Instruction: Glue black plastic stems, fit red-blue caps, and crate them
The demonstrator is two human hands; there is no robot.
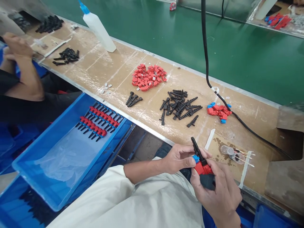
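Between both hands, over the table's front edge, is a red-and-blue plastic toy piece (201, 168) with a black gun-shaped part (196, 148) standing up from it. My left hand (177, 160) is closed, its thumb at the blue end and its fingers partly hidden behind. The thumb and fingers of my right hand (217, 183) grip the red end. Beyond the hands lies a loose pile of black gun-shaped parts (180, 106). A smaller pile of red-and-blue toy pieces (217, 110) is to the right, partly under a black cable.
Red blocks (148, 77) lie mid-table near a white bottle (99, 31). Small clear cups (237, 157) with cotton swabs stand right. A blue crate (59, 152) holds rows of assembled pieces. The black cable (206, 57) hangs across. A co-worker's arm (26, 69) is left.
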